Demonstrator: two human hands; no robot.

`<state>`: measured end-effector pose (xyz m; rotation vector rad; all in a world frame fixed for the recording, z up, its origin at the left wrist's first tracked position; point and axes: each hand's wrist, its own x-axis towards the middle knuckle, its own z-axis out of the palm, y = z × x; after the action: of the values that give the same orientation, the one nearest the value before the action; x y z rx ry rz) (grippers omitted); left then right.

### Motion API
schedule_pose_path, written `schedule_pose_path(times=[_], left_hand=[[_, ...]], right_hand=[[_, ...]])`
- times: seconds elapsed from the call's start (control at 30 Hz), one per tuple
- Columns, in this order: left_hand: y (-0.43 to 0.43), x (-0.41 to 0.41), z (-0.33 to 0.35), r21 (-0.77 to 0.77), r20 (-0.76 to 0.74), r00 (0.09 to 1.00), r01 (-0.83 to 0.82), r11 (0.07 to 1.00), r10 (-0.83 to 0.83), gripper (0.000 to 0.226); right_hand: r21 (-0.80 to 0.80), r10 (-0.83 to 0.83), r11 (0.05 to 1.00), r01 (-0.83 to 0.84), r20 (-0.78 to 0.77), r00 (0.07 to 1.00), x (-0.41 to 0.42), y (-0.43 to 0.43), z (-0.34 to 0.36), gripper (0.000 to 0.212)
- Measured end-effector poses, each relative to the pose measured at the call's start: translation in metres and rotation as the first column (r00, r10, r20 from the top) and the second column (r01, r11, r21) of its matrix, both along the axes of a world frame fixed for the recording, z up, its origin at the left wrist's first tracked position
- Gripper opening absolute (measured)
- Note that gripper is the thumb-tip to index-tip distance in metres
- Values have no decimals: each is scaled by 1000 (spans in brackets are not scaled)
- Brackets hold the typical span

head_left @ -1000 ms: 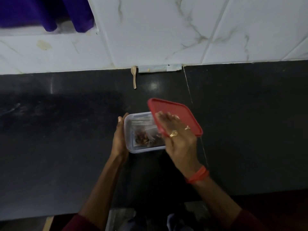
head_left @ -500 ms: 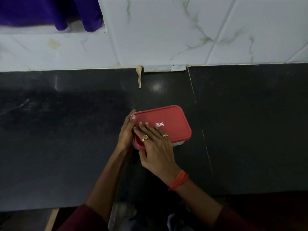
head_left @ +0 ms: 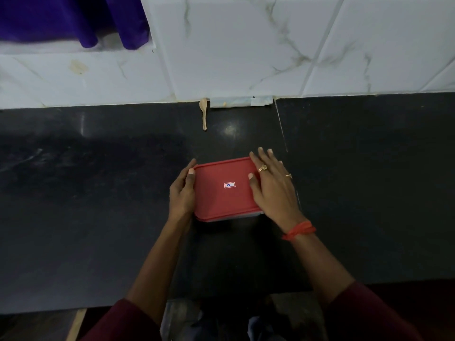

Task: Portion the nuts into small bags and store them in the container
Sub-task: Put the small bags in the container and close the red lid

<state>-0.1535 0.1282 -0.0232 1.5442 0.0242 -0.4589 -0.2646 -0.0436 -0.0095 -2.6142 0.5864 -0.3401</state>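
Left hand (head_left: 183,193) clasped the container (head_left: 241,217) at its left wall, steadying it; right hand (head_left: 273,190), fingers flat, pressed the red lid (head_left: 221,195) down, apparently sealing.

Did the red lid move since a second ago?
Yes. The red lid was tilted up over the counter seam. Now it lies flat and sits left of that seam, nearer to under the spoon.
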Motion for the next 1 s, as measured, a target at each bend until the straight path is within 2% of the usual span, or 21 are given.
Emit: schedule_pose_path(times=[0.1,0.27,0.37,0.43,0.5,0.53,0.6,0.7,0.83,1.0], left_hand=[[-2,3,-1,31,60,998,15,999,-17,35],[-2,11,-7,97,126,987,90,991,-102,32],[0,10,-8,153,255,960,81,985,-118,35],[2,8,-4,296,474,867,4,955,-150,38],[1,4,4,497,648,687,-55,866,-328,44],[-1,1,6,588,668,602,-68,806,-437,47],[-7,-7,5,724,625,490,-75,686,-607,53],[-9,-11,-2,823,538,420,-76,562,-731,59],[-8,-9,-5,854,506,386,-94,512,-772,59],[-8,-9,-7,854,504,384,-88,513,-774,59]], right_hand=[[20,17,1000,-16,-36,999,-3,-5,-2,54],[74,-84,994,86,-26,996,-8,3,5,53],[42,-89,995,90,-35,995,-7,4,3,52],[-75,-78,994,76,-32,996,-5,4,2,51],[-188,-21,982,13,-42,999,-1,6,2,59],[-222,15,974,-29,-66,998,2,7,1,63],[-262,67,960,-99,-129,989,7,12,-2,69],[-280,88,949,-143,-199,976,9,13,-8,74],[-303,82,942,-144,-208,975,8,13,-12,74],[-302,82,944,-136,-183,980,7,14,-15,75]])
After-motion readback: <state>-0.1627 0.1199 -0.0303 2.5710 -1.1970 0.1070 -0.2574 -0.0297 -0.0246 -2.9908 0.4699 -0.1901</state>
